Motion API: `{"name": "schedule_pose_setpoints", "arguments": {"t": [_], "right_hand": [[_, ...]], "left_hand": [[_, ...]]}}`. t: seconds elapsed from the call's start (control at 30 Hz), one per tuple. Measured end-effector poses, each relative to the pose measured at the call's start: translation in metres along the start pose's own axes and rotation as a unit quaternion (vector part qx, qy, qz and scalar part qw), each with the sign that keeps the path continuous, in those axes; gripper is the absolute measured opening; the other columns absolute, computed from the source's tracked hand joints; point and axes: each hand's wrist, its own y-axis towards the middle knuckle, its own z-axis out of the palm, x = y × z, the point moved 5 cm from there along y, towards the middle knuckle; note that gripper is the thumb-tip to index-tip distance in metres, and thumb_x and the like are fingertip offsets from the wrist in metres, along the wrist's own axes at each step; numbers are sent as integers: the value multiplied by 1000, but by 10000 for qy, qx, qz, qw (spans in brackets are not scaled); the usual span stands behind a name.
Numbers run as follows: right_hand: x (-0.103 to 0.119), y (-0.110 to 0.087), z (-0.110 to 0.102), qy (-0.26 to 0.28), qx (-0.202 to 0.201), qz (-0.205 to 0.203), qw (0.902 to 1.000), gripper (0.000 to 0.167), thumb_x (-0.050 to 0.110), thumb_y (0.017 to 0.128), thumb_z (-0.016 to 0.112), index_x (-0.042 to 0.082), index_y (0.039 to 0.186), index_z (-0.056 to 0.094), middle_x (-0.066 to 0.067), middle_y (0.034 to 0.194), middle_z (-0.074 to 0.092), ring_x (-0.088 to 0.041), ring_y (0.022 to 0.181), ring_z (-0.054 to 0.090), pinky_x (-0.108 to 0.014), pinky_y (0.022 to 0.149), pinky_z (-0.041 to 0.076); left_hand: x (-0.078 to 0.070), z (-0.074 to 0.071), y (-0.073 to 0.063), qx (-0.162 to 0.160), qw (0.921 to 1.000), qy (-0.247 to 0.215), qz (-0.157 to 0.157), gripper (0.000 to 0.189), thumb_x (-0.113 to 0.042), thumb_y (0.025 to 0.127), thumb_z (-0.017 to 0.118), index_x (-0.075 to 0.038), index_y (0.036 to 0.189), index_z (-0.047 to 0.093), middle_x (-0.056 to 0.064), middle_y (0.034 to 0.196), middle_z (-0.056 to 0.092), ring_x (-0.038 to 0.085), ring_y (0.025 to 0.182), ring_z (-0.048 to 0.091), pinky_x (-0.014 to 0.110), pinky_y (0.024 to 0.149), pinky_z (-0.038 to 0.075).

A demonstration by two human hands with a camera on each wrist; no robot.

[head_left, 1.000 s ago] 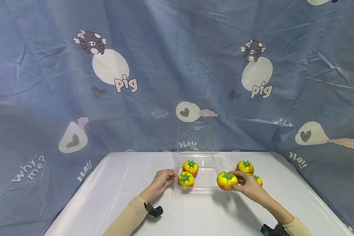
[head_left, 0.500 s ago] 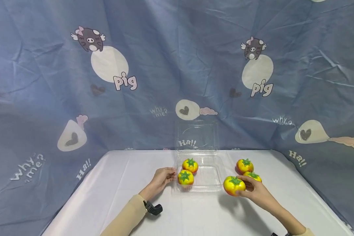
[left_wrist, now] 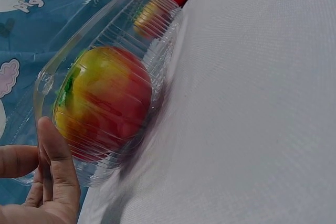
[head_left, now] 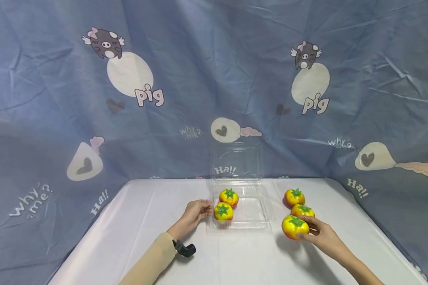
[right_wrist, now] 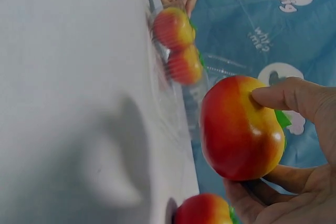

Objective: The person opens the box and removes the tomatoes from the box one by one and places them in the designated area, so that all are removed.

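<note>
A clear plastic clamshell box (head_left: 253, 209) lies on the table with its lid (head_left: 237, 160) raised at the back. Two yellow-red toy tomatoes with green star-shaped tops, a rear one (head_left: 229, 196) and a front one (head_left: 223, 213), sit in its left half. My left hand (head_left: 194, 213) pinches the box's left rim between thumb and fingers, plain in the left wrist view. To the right of the box, my right hand (head_left: 322, 237) grips another toy tomato (right_wrist: 241, 128) above the table, thumb on one side, fingers on the other.
Two more toy tomatoes, one farther back (head_left: 294, 197) and one nearer (head_left: 302, 209), rest on the white tablecloth (head_left: 249, 257) just behind the held one. A blue printed curtain (head_left: 185, 87) hangs along the table's back edge.
My right hand has carried its toy tomato rightward and nearer to me, away from the box's right edge. The left hand stays at the rim. The head view has tilted slightly down.
</note>
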Motion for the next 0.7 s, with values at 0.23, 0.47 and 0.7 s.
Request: {"name": "schedule_pose_setpoints", "arguments": {"t": [0.23, 0.47, 0.7], "right_hand": [[-17, -3, -9, -264, -86, 152, 9995, 64, 22, 84, 74, -9, 133, 48, -32, 132, 51, -41, 114, 58, -33, 84, 57], [-32, -4, -18, -553, -322, 292, 9975, 63, 22, 83, 74, -10, 132, 50, -32, 132, 52, -39, 113, 59, -36, 89, 55], [-42, -3, -23, -616, -331, 432, 9966, 65, 24, 83, 75, -9, 133, 49, -33, 134, 50, -41, 115, 57, -40, 91, 53]], "left_hand": [[0, 0, -1, 2, 10000, 27, -17, 29, -4, 93, 55, 16, 114, 54, 7, 84, 61, 14, 72, 59, 24, 69, 55], [-1, 1, -1, -29, 10000, 25, 35, 27, -4, 93, 55, 16, 111, 55, 6, 81, 62, 12, 70, 59, 23, 68, 55], [0, 1, -1, -31, 10000, 42, 29, 26, -5, 93, 55, 15, 110, 56, 6, 82, 61, 13, 70, 59, 24, 68, 55]]}}
